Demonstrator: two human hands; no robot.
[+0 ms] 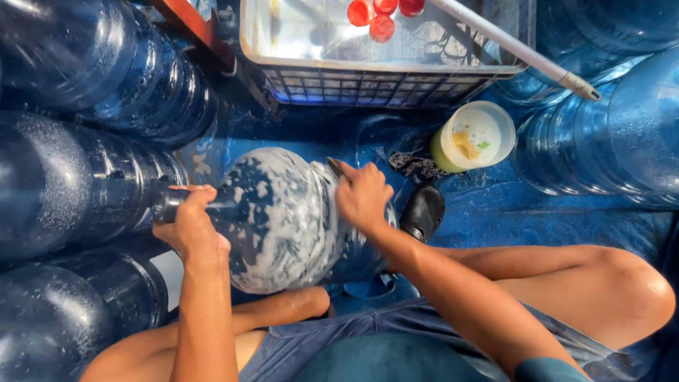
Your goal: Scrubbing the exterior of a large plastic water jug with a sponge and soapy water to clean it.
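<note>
Under the right hand, a scrubber, mostly hidden.

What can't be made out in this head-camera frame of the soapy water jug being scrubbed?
- Scrubbing tool: the right hand covers it; only a tip shows on the foamy water jug.
- Jug mouth: hidden inside the left hand gripping the neck.
- Red caps in the plastic crate: cut off by the top edge, count unclear.
- Contents of the small tub: too small to identify.
- Jug's underside: hidden by the jug itself.
</note>
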